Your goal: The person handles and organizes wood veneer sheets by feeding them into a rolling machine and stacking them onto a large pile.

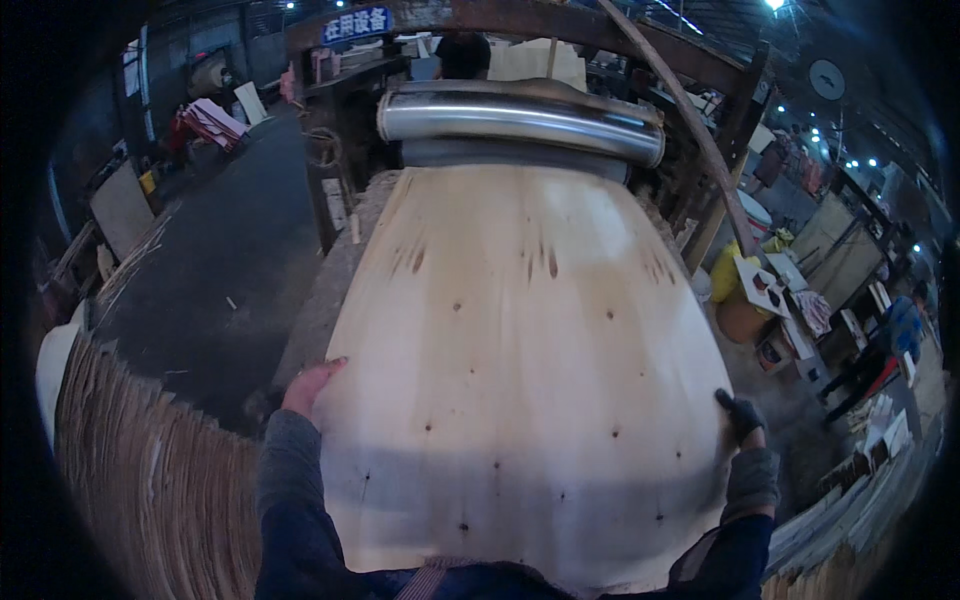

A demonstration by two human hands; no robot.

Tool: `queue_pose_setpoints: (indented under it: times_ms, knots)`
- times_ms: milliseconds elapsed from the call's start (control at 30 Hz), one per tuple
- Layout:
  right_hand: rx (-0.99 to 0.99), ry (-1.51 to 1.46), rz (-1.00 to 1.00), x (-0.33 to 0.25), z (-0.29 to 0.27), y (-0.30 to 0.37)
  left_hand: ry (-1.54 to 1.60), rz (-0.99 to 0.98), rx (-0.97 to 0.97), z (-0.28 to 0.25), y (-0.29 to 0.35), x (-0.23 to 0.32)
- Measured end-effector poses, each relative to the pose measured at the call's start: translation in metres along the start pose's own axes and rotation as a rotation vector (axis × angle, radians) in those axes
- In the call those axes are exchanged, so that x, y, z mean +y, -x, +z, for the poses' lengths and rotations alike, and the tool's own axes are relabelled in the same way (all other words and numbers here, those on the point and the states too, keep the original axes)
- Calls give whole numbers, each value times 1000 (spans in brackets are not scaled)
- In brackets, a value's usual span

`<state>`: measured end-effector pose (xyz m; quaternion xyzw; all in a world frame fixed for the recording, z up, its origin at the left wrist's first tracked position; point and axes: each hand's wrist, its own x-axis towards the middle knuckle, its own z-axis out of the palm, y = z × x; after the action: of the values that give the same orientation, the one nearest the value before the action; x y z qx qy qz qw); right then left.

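Note:
A broad, pale sheet of wood veneer (520, 370) with small knots and dark streaks stretches from my body up to a shiny metal roller (520, 120). Its far edge lies at the foot of the roller; whether it has passed under cannot be made out. My bare left hand (312, 388) grips the left edge, thumb lying on top and fingers hidden beneath. Opposite it, my right hand (742, 416), in a dark glove, holds the right edge the same way.
A rusty machine frame (650, 40) surrounds the roller, and a slanting bar (690, 120) runs down its right side. Tall veneer stacks (150, 470) stand near left, with more sheets (850, 520) near right. A person (885, 345) stands at far right; another's dark head (463, 55) shows behind the roller.

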<state>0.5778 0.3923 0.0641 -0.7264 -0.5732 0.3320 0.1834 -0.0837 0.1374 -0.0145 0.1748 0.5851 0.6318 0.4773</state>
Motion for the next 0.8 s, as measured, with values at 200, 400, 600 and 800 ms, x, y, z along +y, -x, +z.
queue_pose_setpoints:
  times_ms: [200,400,600,800]
  knots:
    - [-14,-78,104,66,31,-94,-509,-34,303,-25,-102,-61]
    - [107,19,-77,92,1,-106,-304,-64,116,53,-76,-33]
    - [265,288,-77,119,23,-137,-653,66,301,6,-112,-57]
    - [492,163,-297,91,42,-47,-1473,561,348,-7,-54,-72]
